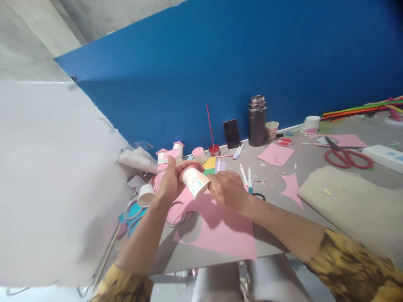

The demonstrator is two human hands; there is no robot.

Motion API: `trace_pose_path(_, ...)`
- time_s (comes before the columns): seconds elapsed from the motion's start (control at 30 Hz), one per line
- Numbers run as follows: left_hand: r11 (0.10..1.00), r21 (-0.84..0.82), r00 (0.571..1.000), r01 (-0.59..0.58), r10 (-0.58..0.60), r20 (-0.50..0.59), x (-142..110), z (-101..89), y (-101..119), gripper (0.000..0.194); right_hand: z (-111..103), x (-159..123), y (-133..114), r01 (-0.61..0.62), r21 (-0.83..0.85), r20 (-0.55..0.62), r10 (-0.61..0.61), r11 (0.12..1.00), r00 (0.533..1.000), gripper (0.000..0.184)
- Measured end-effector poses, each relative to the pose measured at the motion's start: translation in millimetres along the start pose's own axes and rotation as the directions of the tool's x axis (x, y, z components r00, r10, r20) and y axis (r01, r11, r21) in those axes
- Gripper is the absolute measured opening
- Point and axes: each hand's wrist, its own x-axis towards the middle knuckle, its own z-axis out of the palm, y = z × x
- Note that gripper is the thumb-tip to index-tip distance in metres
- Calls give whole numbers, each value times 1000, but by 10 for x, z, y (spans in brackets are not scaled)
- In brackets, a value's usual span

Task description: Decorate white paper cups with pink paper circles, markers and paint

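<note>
On the counter's near-left side, just above the big pink sheet, a paper cup is held tilted between both hands. Left hand looks open, palm and spread fingers behind the cup's pink-trimmed end, thumb off the wall; right hand is closed, fingers clamped at the other end's rim. Main risk: dented or ovalled rim, since the wall looks thin and the right-hand grip is local. Second: the pink piece could skew or peel if its bond is weak and the left palm pushes sideways; can't see how it's fixed. Third: smeared marks if the ink is wet and fingers slide over it; can't tell if it's dry. Also, the pink-topped cups sit close past the left hand, so a wide swing could knock them. Loose markers near the right hand could roll if brushed. Cup looks: white, tapered, wider end toward lower right, teal strokes and small dark-red specks on the side, a peach-toned patch near the right fingers. No obvious crease; the far side is hidden.
</note>
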Motion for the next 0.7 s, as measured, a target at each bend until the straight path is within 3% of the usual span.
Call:
trace_pose_path(0.17, 999, -16, 998, -50, 50, -23, -8, 6, -49, 81, 2, -1, 4, -15, -10, -11, 15, 1000, 1000, 21)
trace_pose_path(0.33, 1000, -3, 999, -11, 11, -53, 8, 2, -61, 83, -11, 6, -1, -22, -26, 44, 24, 999, 999, 20)
trace_pose_path(0.7, 994, 109, 1000, -5, 6, -14, 17, -10, -107, 76, -38, 16, -25, -56, -13, 120, 57, 998, 991, 21)
